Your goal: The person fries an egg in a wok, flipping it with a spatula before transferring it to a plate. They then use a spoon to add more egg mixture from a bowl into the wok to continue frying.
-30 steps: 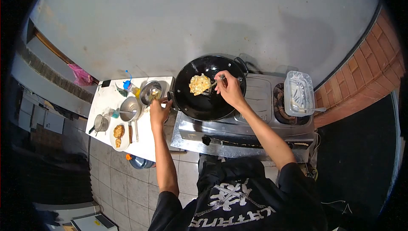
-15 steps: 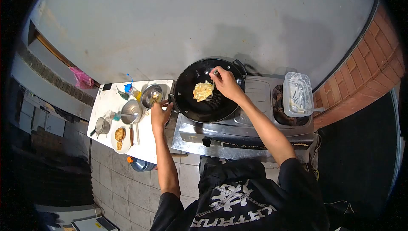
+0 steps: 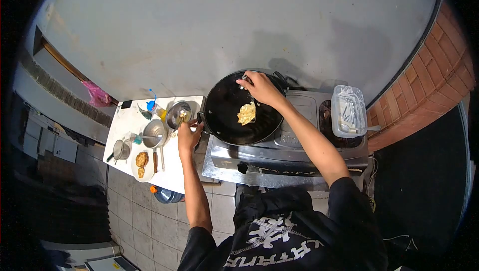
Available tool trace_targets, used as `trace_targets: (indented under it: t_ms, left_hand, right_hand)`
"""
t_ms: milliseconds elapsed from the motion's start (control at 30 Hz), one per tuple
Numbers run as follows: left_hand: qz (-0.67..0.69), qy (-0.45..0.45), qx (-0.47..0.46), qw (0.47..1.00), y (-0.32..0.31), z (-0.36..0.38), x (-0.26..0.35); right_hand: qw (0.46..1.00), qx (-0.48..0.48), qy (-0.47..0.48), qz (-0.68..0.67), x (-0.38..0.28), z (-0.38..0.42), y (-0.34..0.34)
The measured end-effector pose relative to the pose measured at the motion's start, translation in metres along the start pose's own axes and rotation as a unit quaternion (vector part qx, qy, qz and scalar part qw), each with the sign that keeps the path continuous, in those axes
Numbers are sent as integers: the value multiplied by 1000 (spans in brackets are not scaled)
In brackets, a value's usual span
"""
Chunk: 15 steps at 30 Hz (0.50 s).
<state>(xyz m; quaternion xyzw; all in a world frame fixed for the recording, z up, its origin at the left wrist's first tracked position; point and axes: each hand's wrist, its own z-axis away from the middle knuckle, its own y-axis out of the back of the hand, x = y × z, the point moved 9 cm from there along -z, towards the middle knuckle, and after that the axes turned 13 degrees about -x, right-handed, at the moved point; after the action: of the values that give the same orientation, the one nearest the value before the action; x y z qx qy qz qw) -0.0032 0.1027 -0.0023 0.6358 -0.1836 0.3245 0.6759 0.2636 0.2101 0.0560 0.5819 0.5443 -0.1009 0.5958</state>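
My right hand point(image 3: 259, 89) is closed around the handle of a spatula point(image 3: 254, 98) above the black wok point(image 3: 227, 125). A pale yellow, lumpy piece of fried food point(image 3: 246, 114) is at the spatula's lower end, inside the wok; most of the blade is hidden. My left hand point(image 3: 188, 135) is at the wok's left side, its fingers closed at the loop handle point(image 3: 200, 117). Just beyond those fingers stands a metal bowl point(image 3: 174, 113) with some yellowish food in it.
The wok sits on a steel gas stove point(image 3: 239, 158). A clear plastic container point(image 3: 349, 102) with a spoon stands on the right burner. The white table point(image 3: 169, 163) holds a saucepan point(image 3: 153, 130), a strainer point(image 3: 119, 148) and a plate point(image 3: 142, 176) of browned food. A grey wall is behind.
My right hand has moved slightly up and left, tilting the spatula. The fried piece has shifted right and down in the wok. My left hand stays at the handle.
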Motion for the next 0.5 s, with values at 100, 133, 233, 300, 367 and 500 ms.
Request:
trace_targets:
  t_ms: [100,133,233,300,367,500]
  left_hand:
    - [-10,-10,7,1000,-2,-3,-7]
    - [-26,-29,16,999,-1,-5,-7]
    - [-31,-35,11,999,-3,-8,-11]
    - [-31,-33,8,999,-3,-9,-9]
    - [-31,-31,4,999,-3,-8,-8]
    - [-18,-18,2,1000,-3,-8,-8]
  right_hand:
    - [999,15,14,30,-7,1,3]
    - [997,39,41,42,-13,3,7]
    - [998,25,18,61,-14,2,9]
    - [998,27,22,56,-15,2,11]
    - [998,29,25,50,-15,1,13]
    - [998,-26,17,53,-20,-2,13]
